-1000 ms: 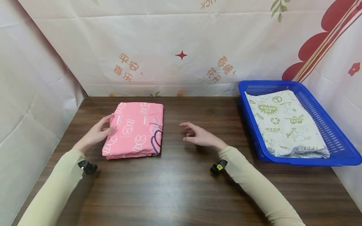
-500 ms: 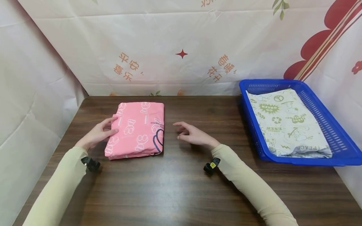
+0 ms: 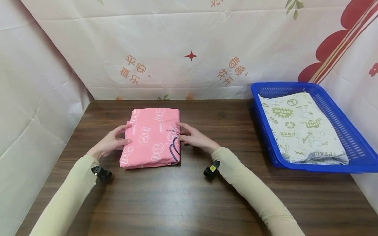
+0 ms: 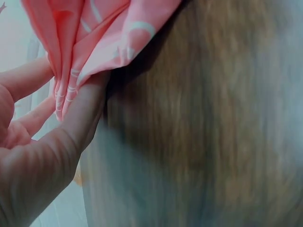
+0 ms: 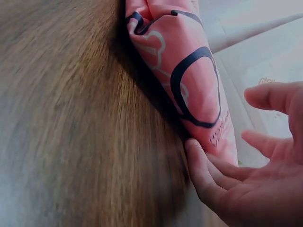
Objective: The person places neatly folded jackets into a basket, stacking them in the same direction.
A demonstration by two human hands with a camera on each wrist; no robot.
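Pale printed curtains (image 3: 177, 36) close the space behind and at both sides, their upper parts cut off, and before them is a brown table (image 3: 165, 203), its near edge outside the view. On the far left, the left sleeve (image 3: 68, 196) is cut by the lower border. The left hand (image 3: 107, 144) pinches the left edge of the pink cloth (image 3: 147, 141), which is folded on the left half of the table. From the left wrist the cloth is gathered between the digits, but folds cover some of their tips, and the table there is blurred. Underneath, the cloth is hidden, and its small dark letters are hard to read. The right hand (image 3: 198, 139) has its fingers spread, touching the right edge of the cloth; from the right wrist, two of its digits stand apart from the fabric. Behind this hand, the right sleeve (image 3: 251, 186) also leaves the picture below. On the far right is a blue basket (image 3: 319, 168), its near right corner cut off. Inside lies a folded white cloth (image 3: 301, 127) with green print, hiding most of the basket's floor.
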